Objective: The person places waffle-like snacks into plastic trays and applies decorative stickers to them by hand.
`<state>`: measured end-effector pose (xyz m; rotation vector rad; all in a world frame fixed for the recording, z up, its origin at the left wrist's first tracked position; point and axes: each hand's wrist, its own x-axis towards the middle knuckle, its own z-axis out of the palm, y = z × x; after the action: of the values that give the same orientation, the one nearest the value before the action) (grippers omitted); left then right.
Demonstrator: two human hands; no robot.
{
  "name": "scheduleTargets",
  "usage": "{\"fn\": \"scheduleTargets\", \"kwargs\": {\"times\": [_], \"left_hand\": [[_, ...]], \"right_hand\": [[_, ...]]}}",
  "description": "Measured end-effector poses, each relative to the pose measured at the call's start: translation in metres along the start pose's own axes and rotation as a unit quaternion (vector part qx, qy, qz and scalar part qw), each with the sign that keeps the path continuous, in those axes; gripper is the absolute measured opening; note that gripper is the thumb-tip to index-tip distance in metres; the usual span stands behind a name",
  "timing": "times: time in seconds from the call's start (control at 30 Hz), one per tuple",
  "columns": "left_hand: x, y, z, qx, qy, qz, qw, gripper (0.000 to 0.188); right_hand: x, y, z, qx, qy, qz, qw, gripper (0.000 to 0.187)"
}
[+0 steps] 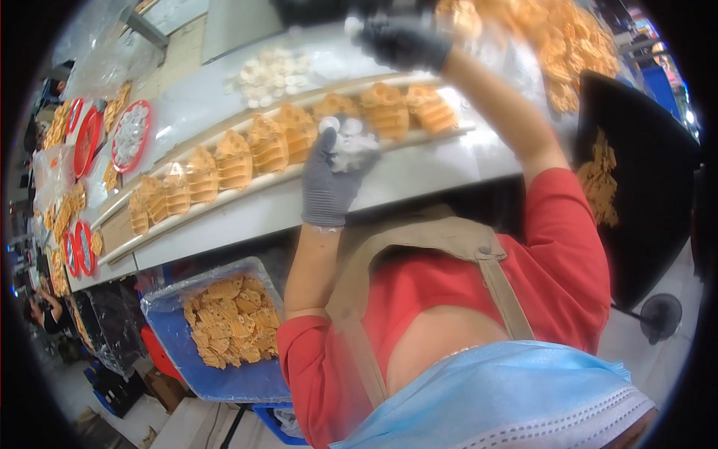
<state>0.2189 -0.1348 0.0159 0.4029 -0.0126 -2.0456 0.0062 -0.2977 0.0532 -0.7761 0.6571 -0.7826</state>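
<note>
Head view: left hand (329, 182) holds white discs (350, 148); any lettering unreadable.

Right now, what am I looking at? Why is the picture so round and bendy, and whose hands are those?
No robot, just a person in gray gloves. The camera sits on their head, looking down, and its wide lens bends straight edges. Their own blue mask shows at the bottom. On the white table, orange pieces sit in a row, with a pile of white discs behind them. The left hand holds several white pieces. The right hand is past the row, blurry, with something white near its fingertips. Lower left, a blue tub holds more orange pieces.
</note>
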Motion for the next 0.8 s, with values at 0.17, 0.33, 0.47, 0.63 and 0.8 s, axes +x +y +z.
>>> {"fn": "scheduleTargets", "kwargs": {"times": [0.17, 0.33, 0.47, 0.63, 0.8], "left_hand": [[0.009, -0.024, 0.006, -0.001, -0.018, -0.034, 0.999, 0.032], [0.021, -0.058, 0.022, 0.033, -0.051, -0.128, 0.99, 0.029], [0.034, -0.069, 0.013, 0.082, -0.058, -0.127, 0.987, 0.04], [0.036, -0.08, 0.013, 0.081, -0.028, -0.148, 0.985, 0.023], [0.044, -0.083, -0.004, 0.065, -0.036, -0.156, 0.985, 0.034]], "right_hand": [[-0.073, -0.022, -0.041, -0.191, 0.085, 0.047, 0.977, 0.024], [-0.117, -0.016, -0.087, -0.386, 0.142, 0.116, 0.904, 0.015], [-0.111, 0.003, -0.093, -0.752, -0.088, -0.116, 0.643, 0.009], [-0.113, 0.012, -0.084, -0.378, 0.247, 0.208, 0.867, 0.02], [-0.11, 0.016, -0.083, -0.355, 0.262, 0.222, 0.87, 0.022]]}}
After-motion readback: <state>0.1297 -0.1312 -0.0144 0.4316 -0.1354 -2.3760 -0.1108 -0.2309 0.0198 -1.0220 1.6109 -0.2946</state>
